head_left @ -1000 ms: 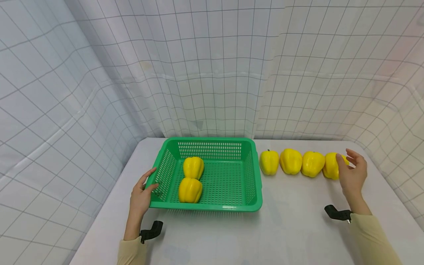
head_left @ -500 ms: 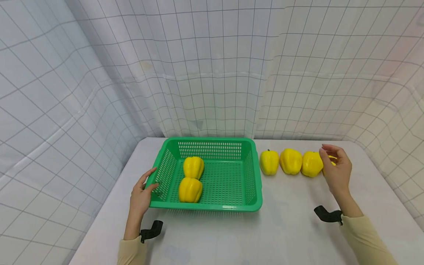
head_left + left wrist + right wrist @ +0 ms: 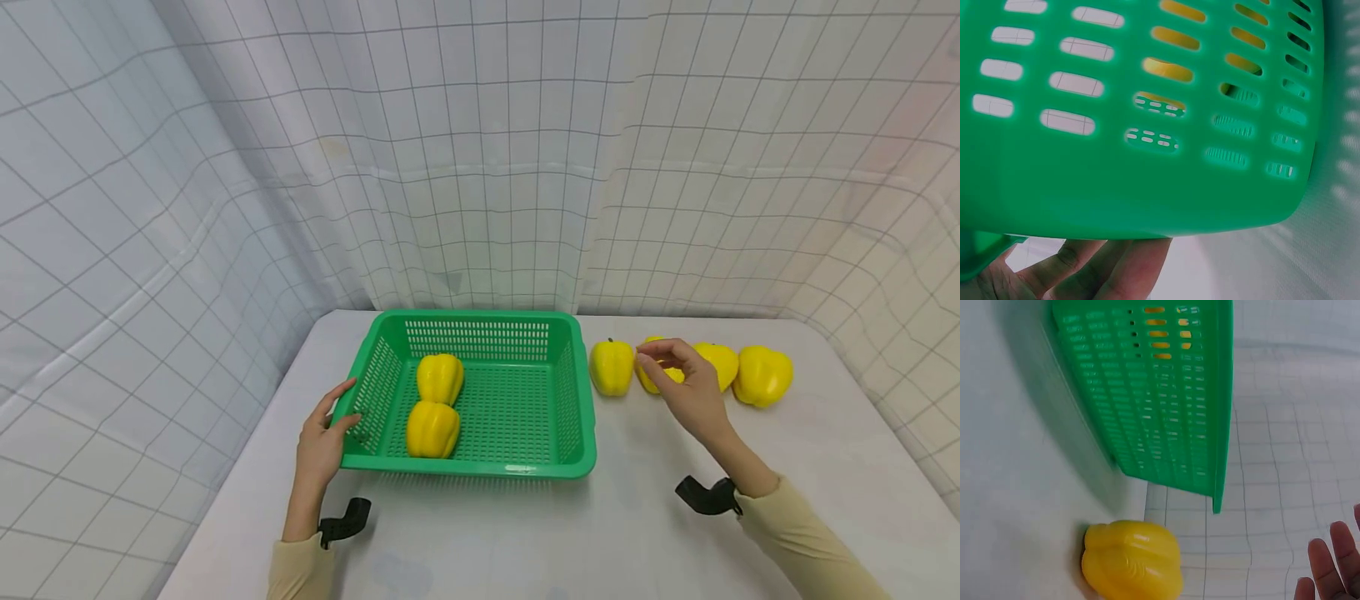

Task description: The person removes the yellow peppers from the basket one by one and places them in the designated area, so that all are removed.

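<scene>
A green plastic basket with slotted walls stands on the table. Two yellow bell peppers lie at its left, a rear one and a front one. My left hand holds the basket's left rim; in the left wrist view its fingers reach along the wall. Right of the basket, several yellow peppers form a row, from the leftmost one to the rightmost one. Over this row hovers my right hand, fingers relaxed and holding nothing, partly hiding the second and third peppers.
The white table ends at the back against a white gridded curtain, which also hangs along both sides. Black camera mounts sit on the left wrist and the right wrist.
My right hand has swept leftward along the row, from the rightmost pepper to above the second one. The peppers, basket and left hand stay in place.
</scene>
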Available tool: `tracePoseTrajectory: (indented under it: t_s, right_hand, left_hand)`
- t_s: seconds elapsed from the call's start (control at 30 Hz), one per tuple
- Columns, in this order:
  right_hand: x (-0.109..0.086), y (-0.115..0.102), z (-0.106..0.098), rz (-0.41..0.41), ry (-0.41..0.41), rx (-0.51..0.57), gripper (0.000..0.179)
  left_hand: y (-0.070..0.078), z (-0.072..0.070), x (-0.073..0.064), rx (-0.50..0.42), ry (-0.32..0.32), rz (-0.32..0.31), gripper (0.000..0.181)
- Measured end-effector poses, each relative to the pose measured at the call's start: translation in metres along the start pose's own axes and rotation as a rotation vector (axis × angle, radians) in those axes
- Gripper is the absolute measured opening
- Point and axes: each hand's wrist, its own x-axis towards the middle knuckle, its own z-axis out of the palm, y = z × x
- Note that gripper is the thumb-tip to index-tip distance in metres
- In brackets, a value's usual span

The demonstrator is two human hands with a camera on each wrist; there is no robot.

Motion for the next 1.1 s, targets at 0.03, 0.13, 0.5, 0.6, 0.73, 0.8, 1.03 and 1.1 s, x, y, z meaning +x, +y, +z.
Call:
tracePoseTrajectory:
  t_s: [0.03, 0.13, 0.5, 0.6, 0.73, 0.8, 1.03, 1.1]
  right_hand:
    - [0.000, -0.007, 0.002, -0.011, -0.025, 0.006, 0.012]
    - [0.001, -0.017, 0.010, -0.026, -0.099, 0.014, 0.012]
    - [0.008, -0.023, 0.048, -0.121, -0.373, 0.081, 0.011]
    - [0.012, -0.032, 0.058, -0.160, -0.459, 0.088, 0.012]
    - [0.021, -0.046, 0.071, -0.208, -0.574, 0.085, 0.012]
    - [0.026, -0.051, 0.078, -0.222, -0.625, 0.078, 0.012]
    - [0.040, -0.064, 0.104, -0.257, -0.762, 0.054, 0.016]
    - [0.043, -0.066, 0.113, -0.243, -0.809, 0.043, 0.019]
  left_hand:
    - [0.000, 0.000, 0.000, 0.000, 0.001, 0.000, 0.050]
    - [0.000, 0.000, 0.000, 0.000, 0.005, -0.001, 0.050]
    - [0.000, -0.001, 0.000, -0.009, 0.010, -0.006, 0.050]
    - [0.000, -0.001, 0.000, -0.015, 0.006, -0.007, 0.050]
    - [0.000, -0.001, 0.001, -0.017, 0.001, -0.010, 0.050]
    - [0.000, -0.001, 0.001, -0.016, 0.000, -0.010, 0.050]
    - [0.001, 0.000, 0.000, 0.005, 0.001, -0.002, 0.050]
    - [0.001, 0.000, -0.001, 0.010, 0.003, -0.001, 0.050]
